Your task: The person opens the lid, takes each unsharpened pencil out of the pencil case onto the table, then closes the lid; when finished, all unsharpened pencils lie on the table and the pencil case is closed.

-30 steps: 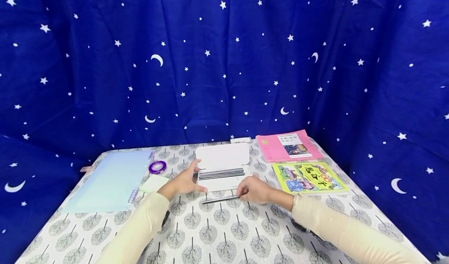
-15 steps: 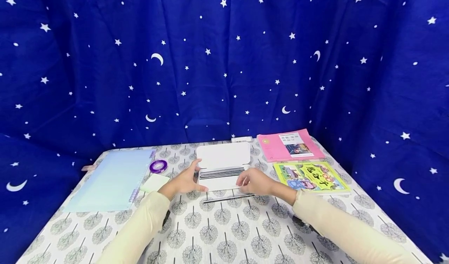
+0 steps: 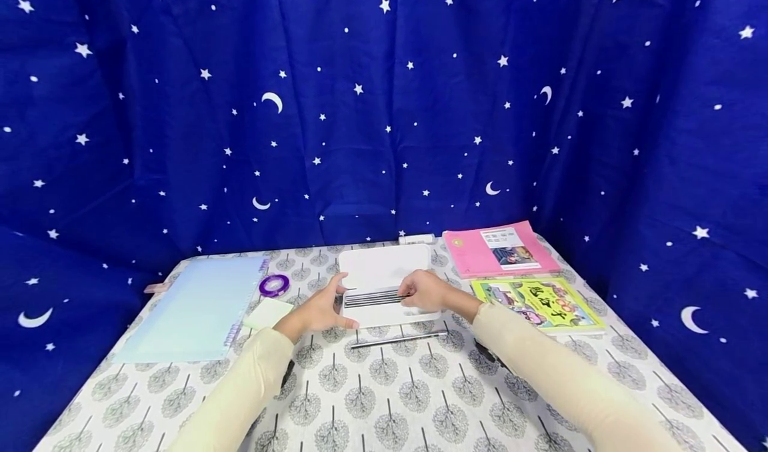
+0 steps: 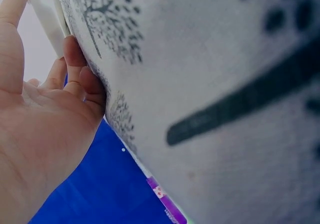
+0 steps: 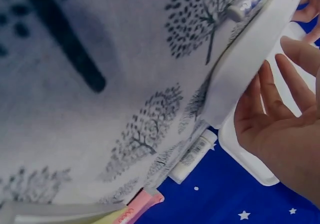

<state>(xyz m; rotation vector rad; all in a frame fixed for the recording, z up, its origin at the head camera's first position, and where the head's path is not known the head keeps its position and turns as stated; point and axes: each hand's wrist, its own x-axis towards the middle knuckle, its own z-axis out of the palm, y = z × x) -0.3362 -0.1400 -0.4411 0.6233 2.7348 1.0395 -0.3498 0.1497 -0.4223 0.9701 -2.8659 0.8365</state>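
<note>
A white pencil case (image 3: 390, 317) lies on the table with its lid (image 3: 384, 269) folded back. Several slim dark pencils (image 3: 372, 298) lie side by side inside it. My left hand (image 3: 319, 310) grips the case's left end, thumb at the front edge and fingers by the hinge. My right hand (image 3: 427, 291) reaches over the right part of the case, its fingertips at the pencils' right ends. In the right wrist view the thumb and fingers (image 5: 272, 96) stand apart over the case. One black and silver pencil (image 3: 399, 339) lies on the cloth in front of the case.
To the left are a light blue notebook (image 3: 192, 312), a roll of purple tape (image 3: 274, 286) and pale sticky notes (image 3: 268, 313). A pink booklet (image 3: 468, 252) and a yellow picture book (image 3: 540, 303) lie on the right. Behind the case is a small white tube (image 3: 417, 239).
My right hand has let go of the pencil on the cloth and moved up and back to the pencils in the case. The left hand has stayed at the case.
</note>
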